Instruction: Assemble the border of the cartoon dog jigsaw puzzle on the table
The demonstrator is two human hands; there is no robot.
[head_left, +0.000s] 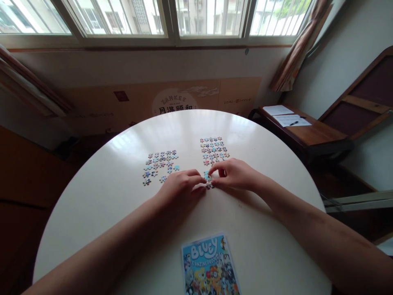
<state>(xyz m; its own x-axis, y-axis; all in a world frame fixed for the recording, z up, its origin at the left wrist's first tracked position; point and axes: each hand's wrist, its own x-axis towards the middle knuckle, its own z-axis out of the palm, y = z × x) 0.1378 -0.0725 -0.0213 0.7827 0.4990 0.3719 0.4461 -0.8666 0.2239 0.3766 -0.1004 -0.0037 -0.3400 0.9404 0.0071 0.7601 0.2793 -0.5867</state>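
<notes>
Between my hands on the white table lies a small cluster of joined puzzle pieces (209,185), with a light blue piece (206,175) at its top. My left hand (186,183) touches the cluster from the left, its fingers curled together. From the right, my right hand (229,174) has thumb and index finger bent around the cluster's upper edge in a pinch. Whether either hand grips a single piece is too small to tell. Loose pieces lie in rows at the left (162,159) and behind my right hand (213,148).
A blue "Bluey" picture sheet (210,264) lies near the front of the round white table (123,159). Behind the table, a printed cardboard panel (202,92) leans under the window. A wooden side table (325,133) with papers (291,120) and a pen stands at the right.
</notes>
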